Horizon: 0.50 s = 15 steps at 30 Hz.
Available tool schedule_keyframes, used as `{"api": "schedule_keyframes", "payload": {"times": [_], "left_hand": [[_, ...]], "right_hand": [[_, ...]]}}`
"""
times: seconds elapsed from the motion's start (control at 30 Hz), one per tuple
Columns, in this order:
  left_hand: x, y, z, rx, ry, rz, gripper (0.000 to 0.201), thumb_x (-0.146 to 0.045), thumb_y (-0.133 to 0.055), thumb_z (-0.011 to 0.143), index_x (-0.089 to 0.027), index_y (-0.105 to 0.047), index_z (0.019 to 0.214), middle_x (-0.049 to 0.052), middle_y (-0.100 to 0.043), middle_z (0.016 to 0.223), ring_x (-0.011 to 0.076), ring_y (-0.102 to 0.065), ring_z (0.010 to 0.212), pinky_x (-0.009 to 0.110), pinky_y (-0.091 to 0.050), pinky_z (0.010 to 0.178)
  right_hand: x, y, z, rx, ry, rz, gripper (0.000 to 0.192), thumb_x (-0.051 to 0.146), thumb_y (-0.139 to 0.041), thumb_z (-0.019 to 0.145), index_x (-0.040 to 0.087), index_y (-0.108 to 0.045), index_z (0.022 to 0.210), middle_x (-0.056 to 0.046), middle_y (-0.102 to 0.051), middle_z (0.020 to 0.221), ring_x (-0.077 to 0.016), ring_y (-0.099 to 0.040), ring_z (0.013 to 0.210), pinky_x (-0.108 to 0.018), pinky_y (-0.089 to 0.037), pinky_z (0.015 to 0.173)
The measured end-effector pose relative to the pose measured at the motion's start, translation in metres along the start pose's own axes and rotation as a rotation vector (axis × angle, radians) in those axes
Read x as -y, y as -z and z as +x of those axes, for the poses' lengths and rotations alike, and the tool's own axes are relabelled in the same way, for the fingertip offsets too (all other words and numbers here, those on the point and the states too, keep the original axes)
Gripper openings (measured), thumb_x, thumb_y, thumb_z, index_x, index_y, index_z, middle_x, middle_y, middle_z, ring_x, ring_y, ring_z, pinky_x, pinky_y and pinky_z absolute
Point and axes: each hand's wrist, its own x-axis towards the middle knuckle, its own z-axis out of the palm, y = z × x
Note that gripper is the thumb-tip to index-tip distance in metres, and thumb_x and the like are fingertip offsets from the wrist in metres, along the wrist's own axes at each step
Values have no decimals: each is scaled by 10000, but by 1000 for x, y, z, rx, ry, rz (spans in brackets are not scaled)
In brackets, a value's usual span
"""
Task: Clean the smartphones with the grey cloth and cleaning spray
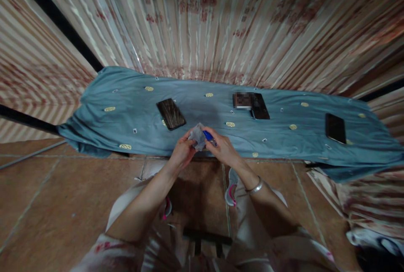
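Note:
My left hand (pixel 183 149) is closed on a crumpled grey cloth (pixel 198 136) above the front edge of the covered bench. Beside it, my right hand (pixel 224 149) grips a small blue item with a shiny end (pixel 208 136), close to the cloth. Fingers cover part of this item, so its kind cannot be made out. A dark phone with a streaked surface (pixel 171 114) lies beyond my left hand. Farther right rests another black phone (pixel 260 106), against a dark item with a blurred-out top (pixel 243 107).
A third dark phone (pixel 335 128) lies near the right end of the blue patterned cloth cover (pixel 195 84). Behind the bench hangs a pleated, flowered curtain (pixel 202 23). Dark poles (pixel 59 19) slant along the left. Below is a brown tiled floor (pixel 47 196).

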Motion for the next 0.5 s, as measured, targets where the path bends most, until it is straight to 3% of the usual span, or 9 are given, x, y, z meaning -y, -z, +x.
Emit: {"api": "schedule_keyframes", "payload": {"times": [0.5], "left_hand": [[0,-1,-1,1,8,-17,367,-38,-609,608,-133,-669,958,38,-690,743,159,-646,700,255,-490,636]], "right_hand": [[2,4,-2,23,-52,89,470,302,-498,918,246,-510,1384,-57,-715,1027,-220,-685,914,-341,-527,822]]}}
